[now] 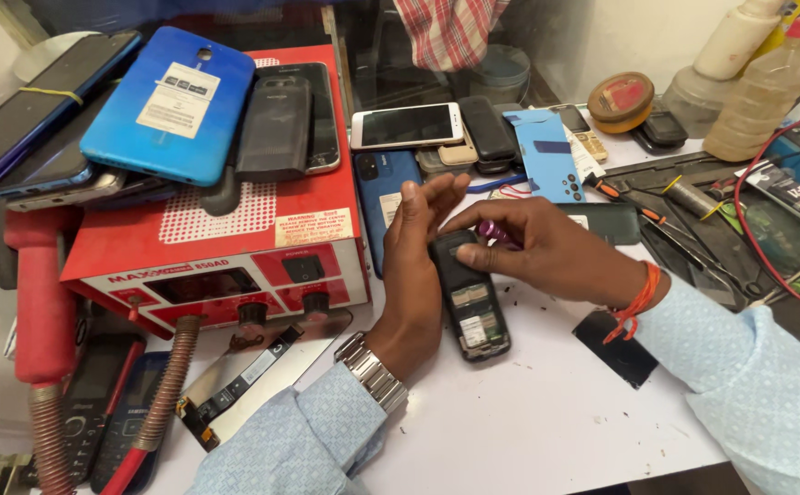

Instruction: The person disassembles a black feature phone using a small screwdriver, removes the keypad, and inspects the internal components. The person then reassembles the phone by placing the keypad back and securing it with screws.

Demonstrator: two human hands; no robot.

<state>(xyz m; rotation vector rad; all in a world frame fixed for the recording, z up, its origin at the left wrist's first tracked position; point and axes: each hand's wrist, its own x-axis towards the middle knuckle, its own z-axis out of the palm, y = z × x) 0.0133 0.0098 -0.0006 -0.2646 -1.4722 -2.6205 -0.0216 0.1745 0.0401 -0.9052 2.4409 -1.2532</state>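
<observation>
The white worktable (546, 431) carries everything here, and it is crowded. At its left stands the red hot-air rework station (226, 229), with a heap of smartphones and a blue phone back cover (166, 101) piled on its lid; we judge that heap unstable, and a nudge of our left elbow against the station could send it sliding.

Our left hand (413, 275) stands on edge against the left side of the open black keypad phone (469, 293), fingers pressed together and extended, bracing it. The phone lies back-up on the table between both hands, its rear cover off and the inner compartment showing. Our right hand (546, 252) comes over its top end, thumb and fingers pinching a small purple-handled screwdriver (496, 231) at the phone's upper edge; the tip is hidden, so we cannot tell what it touches.

The nearest risk, as we read it, is the tip slipping off and scratching the exposed board or jabbing the left fingers just beside it. Any screw freed here could roll away and vanish among the tools (684, 220) and the red wire (757, 229) to the right.
</observation>
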